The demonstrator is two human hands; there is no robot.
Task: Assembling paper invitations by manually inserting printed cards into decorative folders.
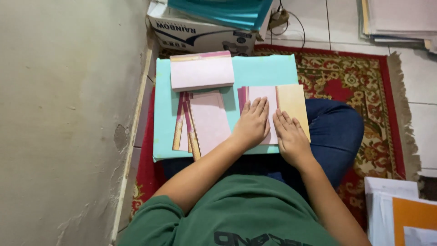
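My left hand lies flat, fingers together, on the pink half of a folded card on a turquoise board across my lap. My right hand presses flat beside it, along the seam where the card's pink part meets its tan flap. To the left of my hands, a loose fan of pink cards with gold and maroon edges rests on the board. A neat stack of pink cards sits at the board's far left.
A plastered wall runs along the left. A cardboard box with turquoise sheets on top stands behind the board. Red patterned rug lies underneath. Paper piles sit at top right and bottom right.
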